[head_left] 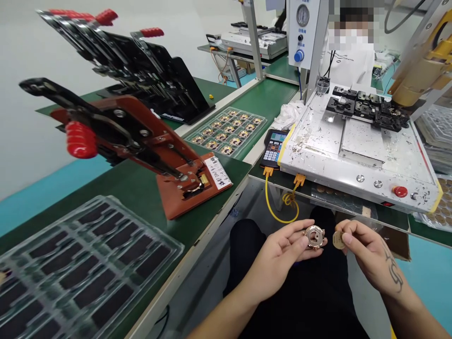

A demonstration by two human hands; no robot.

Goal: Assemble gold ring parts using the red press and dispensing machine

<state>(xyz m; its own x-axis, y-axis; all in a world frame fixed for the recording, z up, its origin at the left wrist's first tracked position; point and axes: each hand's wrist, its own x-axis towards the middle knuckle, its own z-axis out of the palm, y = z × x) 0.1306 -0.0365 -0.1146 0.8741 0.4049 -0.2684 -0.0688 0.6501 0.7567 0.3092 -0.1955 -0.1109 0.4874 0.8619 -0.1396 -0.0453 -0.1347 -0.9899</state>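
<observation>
My left hand (pixel 282 254) holds a round, rose-gold watch case (pixel 314 237) between thumb and fingers, its open face turned up toward me. In my right hand (pixel 363 249) a thin, flat brass-coloured disc (pixel 338 240) is pinched between thumb and fingertips. The disc is upright, a short gap to the right of the watch case and not touching it. Both hands are above my lap, in front of the bench edge. Fine detail inside the case is too small to make out.
A white dispensing machine (pixel 318 155) with black fixtures (pixel 367 108) stands ahead. A keypad controller (pixel 273 148) lies beside it. Left are a brown toggle press (pixel 187 188), a tray of round gold parts (pixel 228 132) and a clear tray with dark inserts (pixel 88 263). Another person (pixel 349 61) sits opposite.
</observation>
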